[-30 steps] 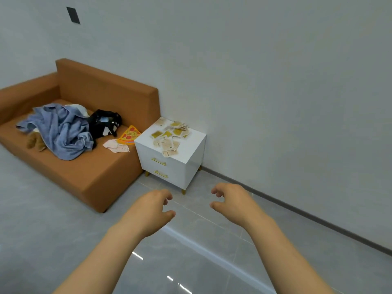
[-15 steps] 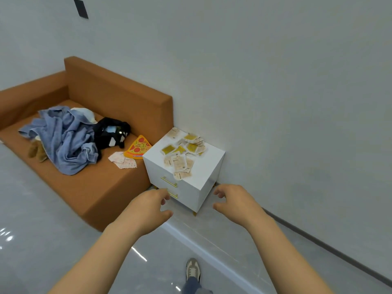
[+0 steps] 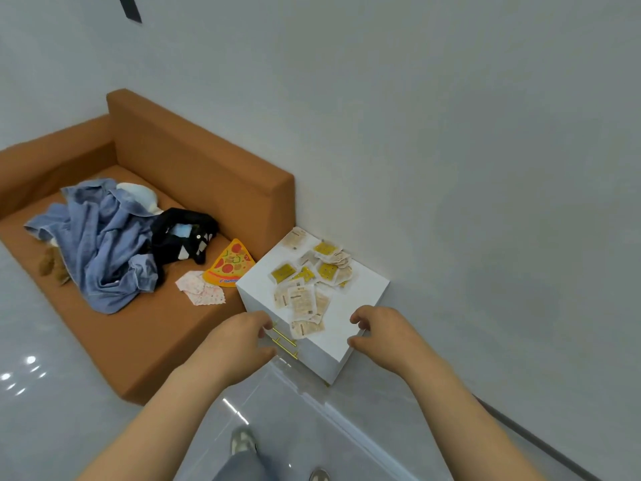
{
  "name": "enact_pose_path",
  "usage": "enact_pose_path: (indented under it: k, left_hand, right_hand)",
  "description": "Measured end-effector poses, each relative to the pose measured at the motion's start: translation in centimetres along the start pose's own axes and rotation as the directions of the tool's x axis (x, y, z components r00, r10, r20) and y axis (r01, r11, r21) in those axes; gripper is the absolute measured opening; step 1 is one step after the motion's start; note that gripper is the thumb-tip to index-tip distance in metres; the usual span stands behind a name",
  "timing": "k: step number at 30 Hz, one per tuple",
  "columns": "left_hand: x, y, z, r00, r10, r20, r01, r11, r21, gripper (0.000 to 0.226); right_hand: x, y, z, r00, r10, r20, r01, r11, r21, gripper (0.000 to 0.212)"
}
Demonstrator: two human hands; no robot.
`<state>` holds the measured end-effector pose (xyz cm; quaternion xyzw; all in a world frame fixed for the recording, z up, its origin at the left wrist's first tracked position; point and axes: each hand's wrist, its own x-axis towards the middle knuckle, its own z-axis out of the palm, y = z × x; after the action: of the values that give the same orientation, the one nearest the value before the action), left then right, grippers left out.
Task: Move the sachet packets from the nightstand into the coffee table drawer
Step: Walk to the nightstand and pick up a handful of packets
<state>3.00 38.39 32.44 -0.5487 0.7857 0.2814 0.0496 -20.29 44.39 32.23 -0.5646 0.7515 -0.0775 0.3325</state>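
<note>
Several beige and yellow sachet packets (image 3: 307, 284) lie scattered on top of a white nightstand (image 3: 360, 298) with gold drawer handles, standing against the wall beside a sofa. My left hand (image 3: 239, 338) hovers in front of the nightstand's near left corner, fingers loosely curled and holding nothing. My right hand (image 3: 385, 333) hovers over the near right edge of the top, also loosely curled and empty. Neither hand touches a packet. No coffee table is in view.
An orange sofa (image 3: 194, 161) stands left of the nightstand, carrying blue clothing (image 3: 100, 244), a black item (image 3: 184, 237), a pizza-slice toy (image 3: 230, 263) and patterned papers (image 3: 201, 291). The grey wall runs behind. My shoes show on the glossy floor tiles (image 3: 312, 411) below.
I have walked closer: the nightstand and packets grew larger and now lie just beyond my fingertips. Both hands stay raised, empty and loosely curled.
</note>
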Motion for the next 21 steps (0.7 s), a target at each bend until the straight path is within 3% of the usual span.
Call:
enact_pose_path:
  k: [12,21]
  left_hand:
    - [16.5,-6.6,-5.2,0.988,0.074,0.134,-0.081,0.995,0.052,0.04]
    - [28.9,-10.2,-9.3,0.939,0.175,0.296,-0.223,0.965,0.136,0.043]
  right_hand:
    - [13.4,-3.6,0.4,0.979,0.203,0.007,-0.203,0.978,0.048,0.042]
    - [20.4,-6.3,2.0,0.879,0.477,-0.001,-0.47,0.867,0.164,0.043]
